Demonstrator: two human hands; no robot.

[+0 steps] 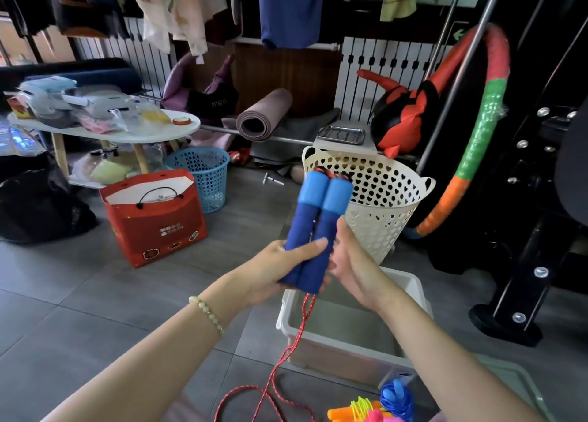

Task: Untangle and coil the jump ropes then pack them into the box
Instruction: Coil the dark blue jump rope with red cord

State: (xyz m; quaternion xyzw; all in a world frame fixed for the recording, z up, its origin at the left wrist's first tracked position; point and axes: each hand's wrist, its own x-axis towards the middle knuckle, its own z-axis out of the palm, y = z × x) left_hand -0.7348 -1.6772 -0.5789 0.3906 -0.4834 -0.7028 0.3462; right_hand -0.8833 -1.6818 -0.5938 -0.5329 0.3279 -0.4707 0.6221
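While handles (313, 227) are clenched in the left hand (273, 272) (grasp of the right hand (359, 266) unclear), rope (299, 328) at six o'clock is best wound evenly.

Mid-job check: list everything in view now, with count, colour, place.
blue foam jump-rope handles: two, blue, held together, centre
red braided cord: one, red, hanging from handles to floor
clear plastic box: one, whitish, below hands
bundled jump ropes: several, orange, yellow, pink, blue, bottom right
cream heart-holed plastic basket: one, cream, behind handles
blue perforated basket: one, blue, floor left
red paper gift bag: one, red, floor left
rolled yoga mat: one, mauve, back
left hand: one, grips handles
right hand: one, cups handles
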